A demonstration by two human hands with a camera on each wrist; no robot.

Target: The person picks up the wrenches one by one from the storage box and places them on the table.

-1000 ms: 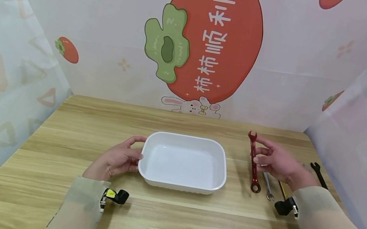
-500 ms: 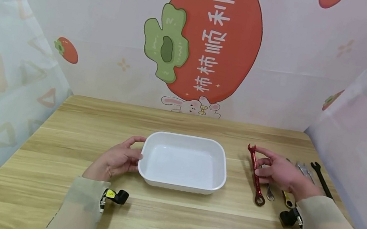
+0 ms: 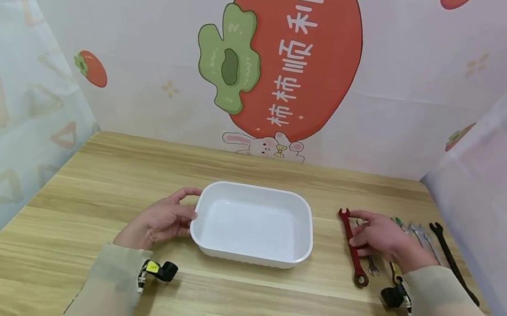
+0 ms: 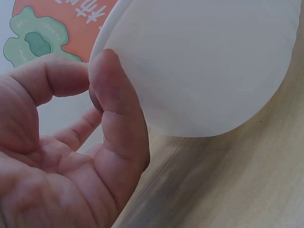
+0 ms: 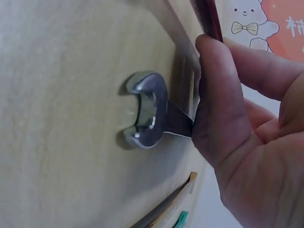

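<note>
My left hand (image 3: 162,221) pinches the left rim of a white rectangular plastic tray (image 3: 246,259) between thumb and fingers; the left wrist view shows the thumb (image 4: 111,80) on the tray's outer wall. On the right, my right hand (image 3: 383,238) pinches a red combination wrench (image 3: 354,256), its open end away from me and its ring end nearer. The wrench is low over the tabletop. Partly behind that hand lies a silver wrench (image 3: 373,266), whose open jaw fills the middle of the right wrist view. The tray's inside holds nothing.
Further right lie a yellow wrench (image 3: 396,273) partly under my wrist, several silver wrenches (image 3: 426,240), one green-tipped wrench (image 3: 398,221) and a long black wrench (image 3: 450,258) by the right edge. A printed cloth backdrop (image 3: 152,40) closes off the table's back and sides.
My right hand has lowered the red wrench towards the table and nearer to me, and its ring end has swung slightly right. The left hand and tray stay put.
</note>
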